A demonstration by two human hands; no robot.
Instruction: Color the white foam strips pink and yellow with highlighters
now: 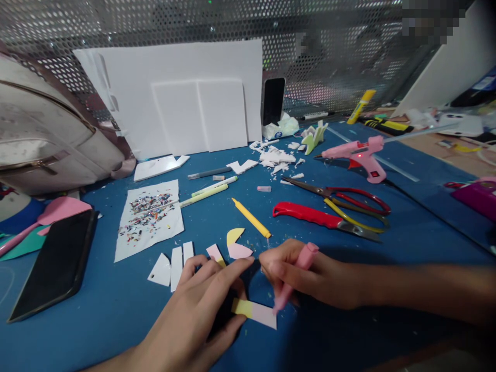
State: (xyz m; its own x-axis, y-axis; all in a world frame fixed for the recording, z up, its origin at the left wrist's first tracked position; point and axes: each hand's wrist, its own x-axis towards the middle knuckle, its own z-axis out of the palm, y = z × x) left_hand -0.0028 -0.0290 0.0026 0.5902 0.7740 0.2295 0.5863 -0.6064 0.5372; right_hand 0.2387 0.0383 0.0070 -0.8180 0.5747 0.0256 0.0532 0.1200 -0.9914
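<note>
My right hand point(296, 276) grips a pink marker point(307, 257), its tip touching a small foam-board strip point(264, 314). That strip is yellow at one end and pale pink along the rest. Thumb and fingers of my left hand point(205, 302) pinch its yellow end against the table. Just beyond my left fingers lie a curved yellow-and-pink piece point(237, 245) and another two-coloured strip point(216, 254), partly covered by the hand. White cut pieces point(176, 266) sit left of them, one with a small hole. A yellow marker point(251, 218) lies uncapped ahead of my hands.
A red-handled cutter point(308, 214), scissors point(349, 199) and a pink glue gun point(358, 156) lie on the right, the gun's cord trailing. White scraps point(277, 157) are heaped at the back. Paper with coloured bits point(151, 219) and a dark phone point(56, 261) occupy the left.
</note>
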